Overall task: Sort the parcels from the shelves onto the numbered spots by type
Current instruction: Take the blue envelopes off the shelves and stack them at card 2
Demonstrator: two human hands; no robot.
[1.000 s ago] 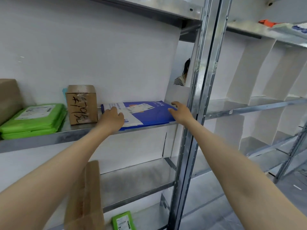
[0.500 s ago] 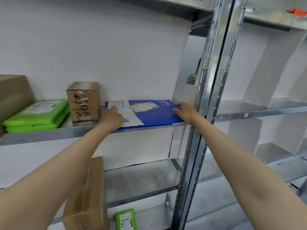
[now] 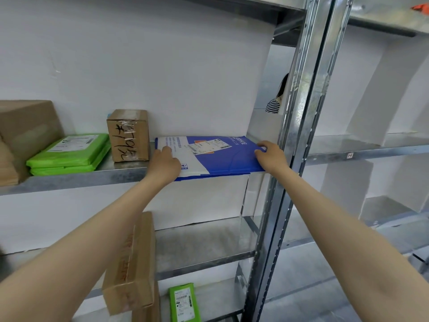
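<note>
A flat blue and white envelope parcel (image 3: 216,156) with a shipping label lies on the metal shelf (image 3: 76,178), its front edge slightly over the shelf lip. My left hand (image 3: 164,165) grips its left front corner. My right hand (image 3: 271,156) grips its right edge, close to the steel upright (image 3: 299,135). Left of the envelope stands a small brown box (image 3: 128,135) with black handwriting. Further left lie two stacked green mailer bags (image 3: 69,152) and a larger cardboard box (image 3: 25,129).
On the shelf below, a long cardboard box (image 3: 132,263) leans by my left forearm. A green mailer (image 3: 184,302) lies on the lowest shelf. To the right is another shelving bay (image 3: 371,147). A person in a striped top (image 3: 275,101) shows behind the upright.
Both hands have settled onto the envelope's two ends and the envelope has slid a little forward over the shelf lip. The camera has moved closer.
</note>
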